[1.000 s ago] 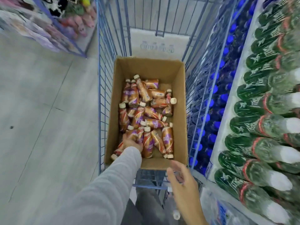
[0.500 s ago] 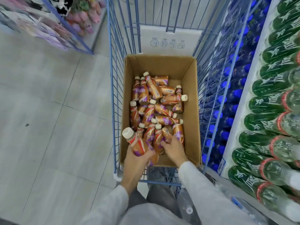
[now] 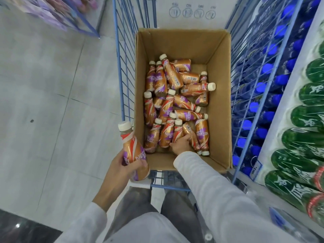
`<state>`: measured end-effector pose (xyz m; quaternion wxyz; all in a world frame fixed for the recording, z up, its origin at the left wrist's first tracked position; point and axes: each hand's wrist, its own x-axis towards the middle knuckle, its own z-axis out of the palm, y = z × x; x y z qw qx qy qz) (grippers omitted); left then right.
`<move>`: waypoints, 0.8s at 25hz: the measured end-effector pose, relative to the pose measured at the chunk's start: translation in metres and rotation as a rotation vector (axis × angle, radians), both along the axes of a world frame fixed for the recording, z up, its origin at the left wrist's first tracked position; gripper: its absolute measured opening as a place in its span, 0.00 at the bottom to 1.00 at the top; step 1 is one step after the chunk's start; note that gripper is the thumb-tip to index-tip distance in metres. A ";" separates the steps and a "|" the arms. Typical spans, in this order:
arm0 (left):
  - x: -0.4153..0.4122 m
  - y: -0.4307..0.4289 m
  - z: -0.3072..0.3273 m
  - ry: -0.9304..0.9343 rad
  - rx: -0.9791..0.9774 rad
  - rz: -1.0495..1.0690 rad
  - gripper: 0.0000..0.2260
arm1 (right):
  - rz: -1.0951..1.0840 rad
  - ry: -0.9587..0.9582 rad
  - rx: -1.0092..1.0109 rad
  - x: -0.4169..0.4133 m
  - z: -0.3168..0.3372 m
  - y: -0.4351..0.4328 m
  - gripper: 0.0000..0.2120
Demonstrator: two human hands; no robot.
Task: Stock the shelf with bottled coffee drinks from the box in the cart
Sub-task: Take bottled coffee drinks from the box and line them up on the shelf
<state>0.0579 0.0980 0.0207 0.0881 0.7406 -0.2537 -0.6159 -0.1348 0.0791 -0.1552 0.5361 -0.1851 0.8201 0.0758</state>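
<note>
An open cardboard box (image 3: 219,123) sits in a blue wire cart (image 3: 121,71) and holds several gold-and-purple coffee bottles (image 3: 175,95) with cream caps, lying loosely. My left hand (image 3: 121,168) grips one coffee bottle (image 3: 134,149) upright, lifted out to the left of the box's near corner. My right hand (image 3: 181,143) is down inside the box at its near end, fingers curled round another bottle (image 3: 191,135) among the pile.
The shelf on the right carries rows of green bottles (image 3: 305,116) and, behind the cart's mesh, blue-capped bottles (image 3: 266,88). Grey tiled floor (image 3: 52,102) lies to the left, with another display rack (image 3: 57,16) at the far left.
My left hand has lifted one bottle out of the box and drawn it back to the left. My right hand has come from outside the box down onto the bottles.
</note>
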 end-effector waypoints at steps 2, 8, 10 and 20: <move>-0.003 -0.002 0.004 0.016 -0.021 -0.007 0.23 | 0.017 -0.098 0.020 -0.011 0.005 0.000 0.47; -0.028 -0.016 0.048 0.151 -0.159 0.004 0.26 | -0.145 -0.347 -0.312 -0.038 0.102 0.023 0.41; -0.037 -0.017 0.071 0.213 -0.208 0.005 0.32 | -0.220 -0.392 -0.445 -0.044 0.149 0.033 0.36; -0.080 -0.039 0.156 0.564 -0.426 -0.303 0.22 | -0.571 -0.203 -1.065 -0.054 0.355 0.084 0.28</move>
